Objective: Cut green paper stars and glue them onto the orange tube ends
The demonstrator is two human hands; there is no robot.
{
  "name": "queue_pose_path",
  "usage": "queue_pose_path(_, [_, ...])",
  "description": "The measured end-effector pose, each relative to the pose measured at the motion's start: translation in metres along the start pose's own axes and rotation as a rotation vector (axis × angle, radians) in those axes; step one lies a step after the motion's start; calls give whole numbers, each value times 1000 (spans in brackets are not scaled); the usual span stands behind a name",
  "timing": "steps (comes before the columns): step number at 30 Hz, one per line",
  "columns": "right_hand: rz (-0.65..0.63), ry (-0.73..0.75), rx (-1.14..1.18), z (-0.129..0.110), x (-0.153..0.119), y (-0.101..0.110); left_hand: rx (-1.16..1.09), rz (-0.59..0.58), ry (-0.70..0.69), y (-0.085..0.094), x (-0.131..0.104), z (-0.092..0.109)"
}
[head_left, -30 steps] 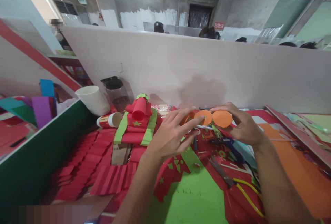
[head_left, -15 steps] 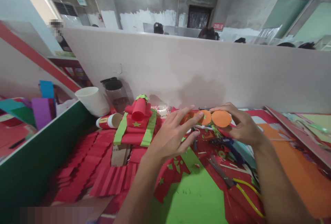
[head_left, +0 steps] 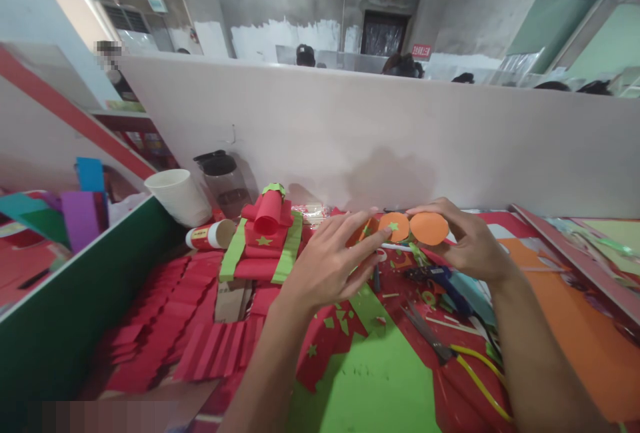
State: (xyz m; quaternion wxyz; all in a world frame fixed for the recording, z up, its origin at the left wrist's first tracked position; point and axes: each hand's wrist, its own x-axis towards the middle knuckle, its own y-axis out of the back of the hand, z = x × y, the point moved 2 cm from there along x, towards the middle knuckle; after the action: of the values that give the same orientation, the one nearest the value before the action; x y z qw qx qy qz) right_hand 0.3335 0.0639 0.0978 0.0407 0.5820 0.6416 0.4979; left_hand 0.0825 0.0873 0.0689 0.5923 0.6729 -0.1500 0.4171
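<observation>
Orange paper discs sit in a row between my two hands. The right-hand disc (head_left: 429,229) is plain; the middle disc (head_left: 399,222) carries a green paper star (head_left: 394,226). Another orange piece (head_left: 367,230), turned at an angle, is partly hidden by my left hand (head_left: 327,260). My left fingers close around that end of the row, one fingertip against the starred disc. At the other end my right hand (head_left: 463,240) grips the plain disc by its edge. A blue hot glue gun (head_left: 440,280) and yellow-handled scissors (head_left: 443,351) lie below the hands.
A red and green paper model (head_left: 265,240) stands left of my hands. Folded red paper strips (head_left: 170,320), a white cup (head_left: 180,196), a paper tube (head_left: 211,235) and a bottle (head_left: 220,180) are farther left. Green paper (head_left: 375,386) lies in front; a white partition (head_left: 400,126) rises behind.
A left fingertip has slid slightly down on the starred disc, leaving the star more visible. The left fingers have drawn closer together; my right hand has hardly moved.
</observation>
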Motion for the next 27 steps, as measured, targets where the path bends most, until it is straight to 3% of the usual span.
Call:
queue_pose_path(16, [-18,35,-73,-3,2,-2,-160,40,104,3,4,5])
queue_pose_path(23, [-36,42,-175,-6,4,-2,-225,220,194,0,4,-1])
queue_pose_path(27, [-6,24,-180,-3,3,-2,-223,221,203,-4,2,-6])
